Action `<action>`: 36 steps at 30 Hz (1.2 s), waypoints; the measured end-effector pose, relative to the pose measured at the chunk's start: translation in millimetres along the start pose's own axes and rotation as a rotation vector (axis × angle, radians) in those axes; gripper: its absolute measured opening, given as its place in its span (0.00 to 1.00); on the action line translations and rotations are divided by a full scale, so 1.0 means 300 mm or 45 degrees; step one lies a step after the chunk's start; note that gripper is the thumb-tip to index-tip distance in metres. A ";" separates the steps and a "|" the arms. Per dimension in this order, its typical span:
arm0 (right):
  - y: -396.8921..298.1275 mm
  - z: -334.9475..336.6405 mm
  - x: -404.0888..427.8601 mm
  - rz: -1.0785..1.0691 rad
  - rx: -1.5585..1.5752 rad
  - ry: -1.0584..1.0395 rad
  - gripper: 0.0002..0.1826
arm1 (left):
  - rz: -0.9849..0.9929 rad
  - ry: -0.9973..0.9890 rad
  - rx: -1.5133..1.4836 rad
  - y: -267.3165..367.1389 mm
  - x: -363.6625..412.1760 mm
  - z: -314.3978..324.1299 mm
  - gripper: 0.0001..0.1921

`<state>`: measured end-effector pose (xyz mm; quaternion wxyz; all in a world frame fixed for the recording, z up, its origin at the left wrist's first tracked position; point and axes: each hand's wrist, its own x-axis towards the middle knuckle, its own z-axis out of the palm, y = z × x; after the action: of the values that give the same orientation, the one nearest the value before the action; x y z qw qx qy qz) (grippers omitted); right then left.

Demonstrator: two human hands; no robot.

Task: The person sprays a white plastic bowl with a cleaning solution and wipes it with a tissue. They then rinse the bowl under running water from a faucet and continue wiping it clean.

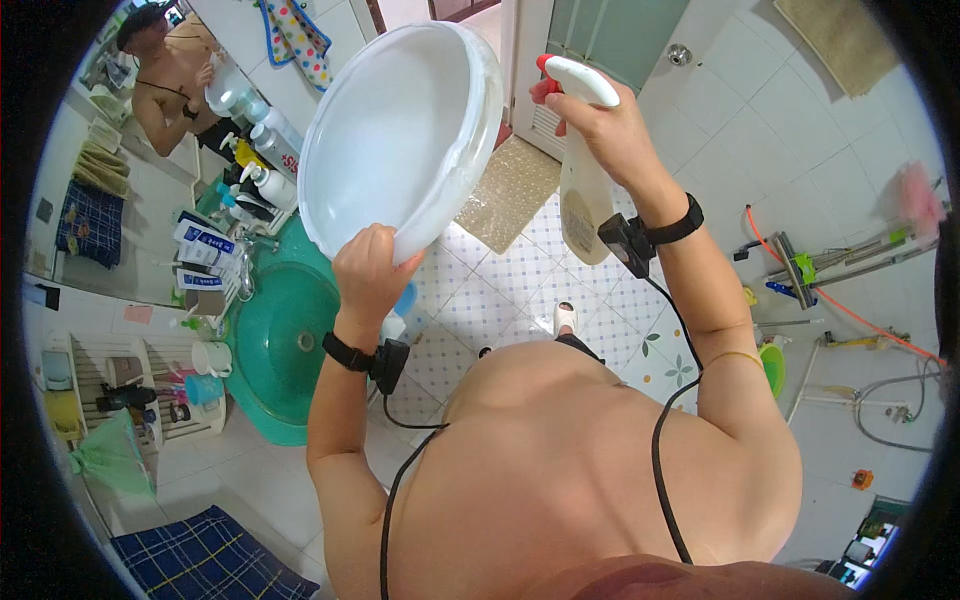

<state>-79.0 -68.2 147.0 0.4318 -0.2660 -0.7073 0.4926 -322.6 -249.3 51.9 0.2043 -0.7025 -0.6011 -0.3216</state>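
Observation:
My left hand [375, 259] grips the lower rim of a round white plastic basin [390, 135], which is held up and tilted on its side. Its smooth inner side faces the camera. My right hand [600, 127] is wrapped round the neck of a spray bottle [585, 202] with a white head and a red nozzle and trigger; its fingers are near the trigger. The bottle hangs upright to the right of the basin, apart from it, with pale liquid inside. Each wrist wears a black strap with a small cabled device.
A green glass sink [285, 345] stands at the left, below a mirror [112, 172]. Pump bottles [274, 184] and tubes crowd its back edge. A slatted shelf [180, 424] holds cups. A mat [510, 195] lies near the door [607, 45]. Mops [847, 259] hang on the right wall.

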 end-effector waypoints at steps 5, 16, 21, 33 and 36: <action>-0.002 0.003 0.020 -0.051 -0.004 -0.006 0.19 | -0.001 0.006 0.000 -0.005 -0.030 -0.005 0.21; 0.008 0.041 0.057 0.020 -0.004 -0.072 0.19 | 0.060 0.019 -0.063 -0.029 -0.132 -0.057 0.19; 0.044 0.064 0.087 0.018 -0.056 -0.144 0.19 | 0.057 -0.015 -0.050 -0.029 -0.162 -0.100 0.19; 0.056 0.101 0.077 0.005 -0.155 -0.211 0.19 | 0.034 0.005 -0.080 -0.035 -0.186 -0.120 0.21; 0.043 0.107 0.067 0.032 -0.156 -0.220 0.18 | 0.033 0.002 -0.083 -0.036 -0.189 -0.116 0.23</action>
<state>-117.3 -62.3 137.5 0.3459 -0.2574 -0.7671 0.4750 -344.4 -310.9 35.9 0.1858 -0.7163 -0.5810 -0.3388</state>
